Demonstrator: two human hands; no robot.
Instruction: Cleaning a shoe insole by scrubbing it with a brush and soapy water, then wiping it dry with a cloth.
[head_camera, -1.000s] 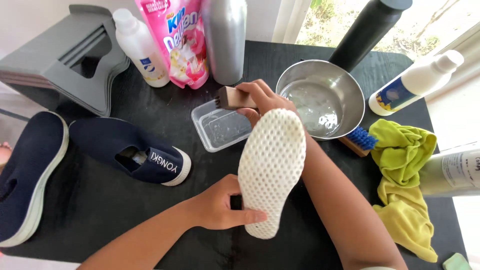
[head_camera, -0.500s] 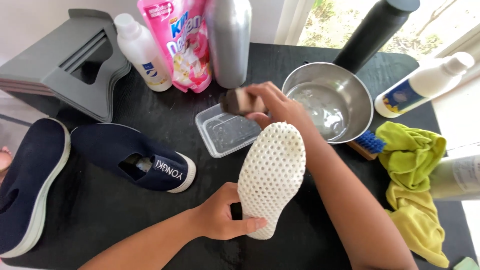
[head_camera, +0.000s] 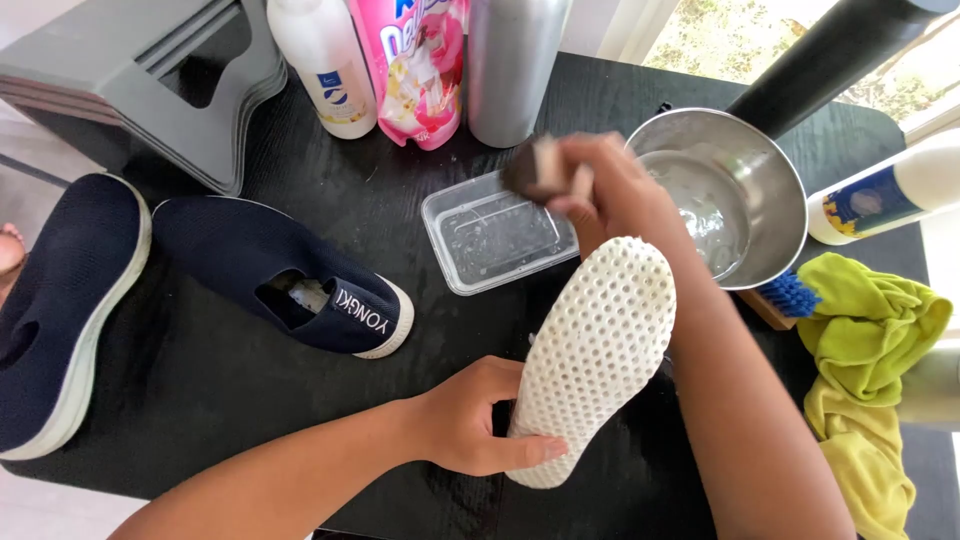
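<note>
Centre frame: left hand (head_camera: 470, 425) pinches the white perforated insole (head_camera: 595, 355) at its lower end; right hand (head_camera: 600, 190) is closed around a small brush (head_camera: 530, 168) above it. Risk: wet insole slipping, splashing the clear tray (head_camera: 495, 240).

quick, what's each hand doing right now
Left hand: closed on the heel end of the white perforated insole.
Right hand: closed on a small dark-bristled brush.

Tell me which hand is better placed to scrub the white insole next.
Probably the right hand: it grips the small brush just above the insole toe, while the left hand pinches the heel end, steadying it.
</note>
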